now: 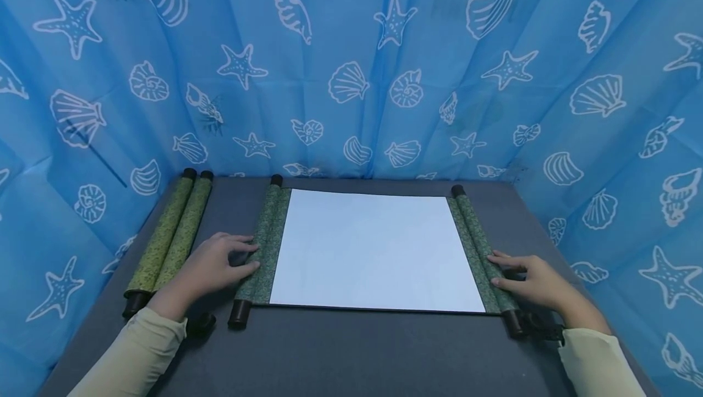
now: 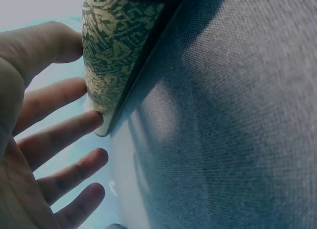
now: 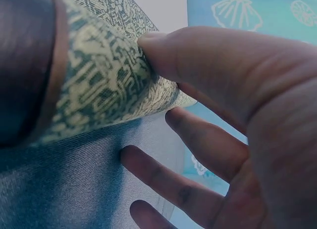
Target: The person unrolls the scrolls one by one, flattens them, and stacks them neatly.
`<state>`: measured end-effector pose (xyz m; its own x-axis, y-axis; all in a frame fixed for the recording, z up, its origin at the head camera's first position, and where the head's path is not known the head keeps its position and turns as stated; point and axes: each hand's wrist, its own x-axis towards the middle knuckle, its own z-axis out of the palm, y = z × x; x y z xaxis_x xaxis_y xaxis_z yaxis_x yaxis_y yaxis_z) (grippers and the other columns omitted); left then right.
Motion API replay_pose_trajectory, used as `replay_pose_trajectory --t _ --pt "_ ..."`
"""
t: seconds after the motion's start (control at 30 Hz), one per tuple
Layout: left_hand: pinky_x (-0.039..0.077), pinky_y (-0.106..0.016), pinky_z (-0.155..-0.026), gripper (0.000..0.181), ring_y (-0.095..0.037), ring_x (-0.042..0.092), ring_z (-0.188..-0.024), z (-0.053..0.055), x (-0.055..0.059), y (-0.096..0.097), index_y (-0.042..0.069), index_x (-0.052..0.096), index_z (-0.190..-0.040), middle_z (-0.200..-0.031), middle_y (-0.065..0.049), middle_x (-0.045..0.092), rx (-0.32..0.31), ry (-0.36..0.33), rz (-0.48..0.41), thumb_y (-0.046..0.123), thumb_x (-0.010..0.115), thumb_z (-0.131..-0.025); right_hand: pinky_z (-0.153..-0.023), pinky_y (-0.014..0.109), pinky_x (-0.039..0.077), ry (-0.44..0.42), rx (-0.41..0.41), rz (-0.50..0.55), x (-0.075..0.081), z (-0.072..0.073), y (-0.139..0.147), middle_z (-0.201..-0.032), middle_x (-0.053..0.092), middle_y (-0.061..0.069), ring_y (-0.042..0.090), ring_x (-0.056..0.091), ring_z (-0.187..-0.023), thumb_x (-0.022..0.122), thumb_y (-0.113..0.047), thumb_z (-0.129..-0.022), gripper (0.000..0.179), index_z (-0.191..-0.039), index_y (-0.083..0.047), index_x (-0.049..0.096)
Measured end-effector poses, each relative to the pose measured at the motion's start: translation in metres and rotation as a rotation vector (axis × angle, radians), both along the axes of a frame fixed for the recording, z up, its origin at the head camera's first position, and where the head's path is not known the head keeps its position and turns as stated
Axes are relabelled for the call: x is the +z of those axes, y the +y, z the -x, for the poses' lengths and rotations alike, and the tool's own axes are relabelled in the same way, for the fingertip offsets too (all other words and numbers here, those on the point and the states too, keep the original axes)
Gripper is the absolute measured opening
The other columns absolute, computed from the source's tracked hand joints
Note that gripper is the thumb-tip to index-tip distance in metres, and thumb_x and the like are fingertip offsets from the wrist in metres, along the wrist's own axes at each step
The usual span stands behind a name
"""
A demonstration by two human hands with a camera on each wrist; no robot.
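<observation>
A hanging scroll lies unrolled on the grey table, its white sheet (image 1: 373, 250) flat between two green patterned ends. My left hand (image 1: 222, 266) touches the left roller (image 1: 263, 232) from its outer side. In the left wrist view, the thumb and nearer fingertips (image 2: 94, 119) meet the patterned roll, while the other fingers spread apart, nearly straight. At the opposite end, my right hand (image 1: 535, 281) touches the right roller (image 1: 480, 232). The right wrist view shows its thumb (image 3: 183, 53) laid against the patterned cloth, with the lower fingers loosely extended and off the roll.
Two rolled-up yellow-green scrolls (image 1: 173, 232) lie side by side at the table's left. A grey cloth-like surface (image 1: 373, 354) covers the table. Blue curtains (image 1: 351, 67) with shell and starfish prints hang behind and along both sides.
</observation>
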<state>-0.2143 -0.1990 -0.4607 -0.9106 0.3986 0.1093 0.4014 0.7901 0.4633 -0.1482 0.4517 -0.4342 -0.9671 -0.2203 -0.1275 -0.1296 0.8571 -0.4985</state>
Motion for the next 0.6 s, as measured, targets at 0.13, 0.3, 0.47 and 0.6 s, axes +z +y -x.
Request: replay_pose_trajectory --t 0.13,0.3,0.47,0.6 --pt "0.050 -0.051 -0.087 0.040 -0.046 0.058 -0.135 -0.0014 -0.0003 -0.0030 0.015 0.077 -0.132 -0.146 -0.015 0.067 0.000 -0.010 -0.013 0.034 0.081 -0.096 -0.063 0.029 0.044 -0.006 -0.002 0.013 0.0005 0.0004 0.0000 -0.158 0.047 0.031 0.054 0.063 -0.124 0.078 -0.030 -0.098 0.059 -0.147 -0.002 0.062" --pt "0.051 -0.056 -0.092 0.042 -0.046 0.056 -0.135 -0.0028 0.0004 -0.0030 0.015 0.076 -0.134 -0.147 -0.015 0.066 0.005 -0.019 -0.013 0.035 0.080 -0.097 -0.056 0.029 0.043 -0.015 -0.010 0.033 0.0021 0.0001 -0.0006 -0.159 0.045 0.031 0.044 0.071 -0.099 0.078 -0.029 -0.098 0.059 -0.148 -0.002 0.062" --pt "0.046 -0.066 -0.109 0.044 -0.047 0.053 -0.138 -0.0034 0.0010 0.0007 0.015 0.074 -0.136 -0.151 -0.015 0.063 0.008 -0.046 -0.017 0.036 0.079 -0.098 -0.063 0.030 0.048 -0.004 -0.002 -0.013 0.0030 -0.0010 -0.0025 -0.159 0.046 0.031 0.045 0.072 -0.103 0.078 -0.030 -0.098 0.058 -0.147 -0.002 0.063" --pt "0.043 -0.068 -0.113 0.045 -0.048 0.051 -0.141 -0.0056 0.0025 0.0042 0.015 0.073 -0.137 -0.153 -0.017 0.061 0.000 -0.062 -0.031 0.037 0.079 -0.098 -0.070 0.036 0.049 0.006 0.011 -0.071 0.0037 -0.0009 -0.0081 -0.158 0.047 0.033 0.055 0.062 -0.126 0.078 -0.030 -0.098 0.058 -0.146 -0.002 0.063"
